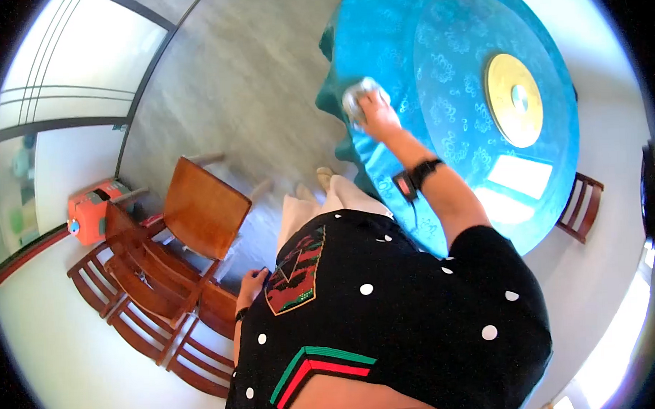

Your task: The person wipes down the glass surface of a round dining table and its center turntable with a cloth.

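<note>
A bunched whitish cloth (pixel 354 102) lies under my right hand (pixel 376 115), whose fingers press on it at the left edge of a round table with a blue patterned tablecloth (pixel 401 50). A black band with a dark device is on my right wrist. My left hand (pixel 252 285) hangs low beside my black dotted shirt, near the wooden chairs; its fingers look curled, and what they hold, if anything, is too small to make out. A glass turntable with a gold disc (pixel 504 101) covers the table's middle.
Several wooden chairs (pixel 206 209) stand close together at the left, beside an orange case (pixel 90 220). Another wooden chair (pixel 584 206) is beyond the table at the right. Grey floor (pixel 229 78) runs between the table and a framed glass partition (pixel 84 54).
</note>
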Tool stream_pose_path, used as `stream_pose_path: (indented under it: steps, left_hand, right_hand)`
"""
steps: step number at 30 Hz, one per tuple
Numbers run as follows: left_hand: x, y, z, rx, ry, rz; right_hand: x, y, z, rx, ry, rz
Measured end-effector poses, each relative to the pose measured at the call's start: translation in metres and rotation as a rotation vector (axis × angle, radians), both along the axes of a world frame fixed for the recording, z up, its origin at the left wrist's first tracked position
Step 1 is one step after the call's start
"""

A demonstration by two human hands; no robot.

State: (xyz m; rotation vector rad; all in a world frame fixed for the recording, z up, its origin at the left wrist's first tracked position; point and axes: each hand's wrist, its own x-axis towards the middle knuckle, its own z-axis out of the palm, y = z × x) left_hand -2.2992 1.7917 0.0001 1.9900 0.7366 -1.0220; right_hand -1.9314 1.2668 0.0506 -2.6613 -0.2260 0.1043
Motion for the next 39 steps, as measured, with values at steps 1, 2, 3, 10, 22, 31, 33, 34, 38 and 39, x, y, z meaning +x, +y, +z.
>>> stream_pose_path:
  steps: [1, 2, 3, 10, 22, 31, 33, 34, 38, 39]
  left_hand:
    - [0.001, 0.006, -0.013, -0.002, -0.001, -0.013]
    - [0.004, 0.009, -0.02, 0.055, 0.057, -0.099]
    - [0.008, 0.014, -0.028, 0.111, 0.115, -0.185]
    - [0.127, 0.064, -0.035, -0.109, 0.038, -0.263]
    - [0.378, 0.115, -0.027, -0.025, -0.076, -0.17]
    - [0.364, 0.186, -0.058, 0.113, 0.08, -0.475]
    - [0.369, 0.192, -0.048, 0.099, 0.135, -0.475]
    - [0.377, 0.189, -0.038, 0.098, 0.154, -0.464]
    - [0.433, 0.163, 0.006, 0.113, 0.191, -0.425]
    - [0.448, 0.158, 0.011, 0.111, 0.184, -0.421]
  right_hand:
    - [-0.033, -0.006, -0.001, 0.026, -0.057, 0.019]
    - [-0.066, -0.01, 0.004, 0.054, 0.014, -0.011]
    - [-0.102, -0.018, 0.0, 0.053, -0.043, -0.024]
    - [-0.247, -0.053, 0.053, 0.081, 0.606, -0.259]
    - [-0.07, 0.005, 0.027, -0.137, 0.42, -1.214]
    - [0.036, 0.062, -0.013, -0.069, 0.06, -1.044]
    - [0.078, 0.065, -0.013, -0.028, 0.026, -1.029]
    - [0.104, 0.064, -0.019, -0.042, -0.009, -1.042]
    - [0.227, 0.064, -0.002, 0.082, 0.018, -1.311]
    - [0.257, 0.065, -0.014, 0.159, -0.101, -1.298]
